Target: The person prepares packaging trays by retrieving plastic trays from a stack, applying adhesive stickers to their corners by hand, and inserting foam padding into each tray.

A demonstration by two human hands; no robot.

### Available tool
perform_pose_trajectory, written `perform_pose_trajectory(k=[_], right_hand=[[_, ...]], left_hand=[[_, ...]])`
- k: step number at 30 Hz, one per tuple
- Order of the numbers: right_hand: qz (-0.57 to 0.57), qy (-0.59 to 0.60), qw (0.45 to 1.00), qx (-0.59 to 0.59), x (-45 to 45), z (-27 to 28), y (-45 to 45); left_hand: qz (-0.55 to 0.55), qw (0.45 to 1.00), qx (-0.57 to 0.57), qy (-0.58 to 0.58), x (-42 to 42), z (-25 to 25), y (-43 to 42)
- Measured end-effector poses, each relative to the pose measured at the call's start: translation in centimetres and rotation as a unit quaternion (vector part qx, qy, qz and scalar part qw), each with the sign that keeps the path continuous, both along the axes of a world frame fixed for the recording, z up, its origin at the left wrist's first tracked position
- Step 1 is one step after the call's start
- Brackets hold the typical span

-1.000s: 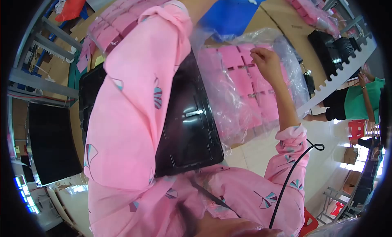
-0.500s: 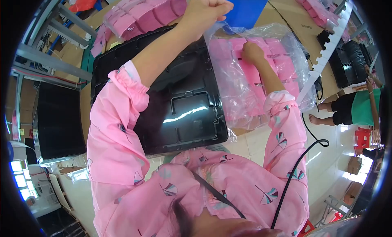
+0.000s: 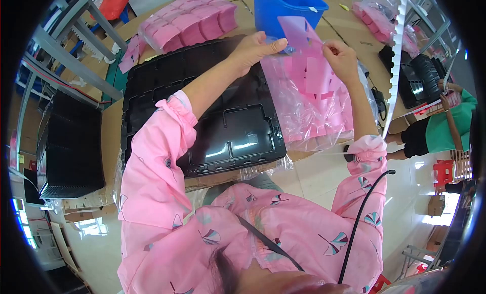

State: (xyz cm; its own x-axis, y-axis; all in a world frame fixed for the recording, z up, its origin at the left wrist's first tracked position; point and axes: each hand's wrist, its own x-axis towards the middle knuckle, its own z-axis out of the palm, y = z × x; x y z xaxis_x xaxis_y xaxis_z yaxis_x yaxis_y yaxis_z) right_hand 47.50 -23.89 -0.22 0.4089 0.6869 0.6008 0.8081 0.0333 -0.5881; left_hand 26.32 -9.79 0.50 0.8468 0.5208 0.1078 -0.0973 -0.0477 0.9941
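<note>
A thin pink sheet with cut-out slots (image 3: 299, 31) is raised above the plastic bag of pink pieces, partly smeared by motion. My right hand (image 3: 343, 60) pinches its right side between thumb and fingers. At its left edge is my left hand (image 3: 255, 52), thumb stretched out and apart from the fingers, with nothing seen in it. Below the hands, the clear plastic bag (image 3: 309, 131) lies spread around the pink pieces (image 3: 331, 116). A glossy black plastic tray (image 3: 248, 124) with moulded ridges lies under my left forearm.
Behind my hands stands a blue bin (image 3: 271, 13). Pink stacked pieces (image 3: 190, 20) sit at the back left, and a stack of black trays (image 3: 73, 144) stands at far left. A white toothed strip (image 3: 396, 66) rises at right. Beyond it is a person in green (image 3: 448, 124).
My right hand has lifted a pink sheet from the bagged pieces, moving up and right. My left hand has come down, its thumb now spread. The view has shifted slightly.
</note>
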Motion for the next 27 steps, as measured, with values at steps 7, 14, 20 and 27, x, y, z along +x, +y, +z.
perform_pose_trajectory(k=[7, 14, 20, 27], right_hand=[[0.043, 0.078, 0.982, 0.166, -3.5, 6.8, -0.6], [-0.013, -0.018, 0.987, 0.16, -6.2, 8.6, 2.6], [0.009, -0.09, 0.979, 0.181, -11.1, 8.5, 7.5], [0.062, -0.087, 0.991, 0.079, -11.8, 2.1, 9.7]], left_hand=[[-0.049, 0.997, -0.055, -0.033, 1.6, -1.6, -1.4], [0.02, 0.985, -0.006, -0.174, -2.9, 1.7, -1.6], [0.061, 0.984, -0.097, -0.137, -10.2, 3.2, -2.2], [0.245, 0.951, -0.161, -0.102, -19.7, 2.0, 0.3]])
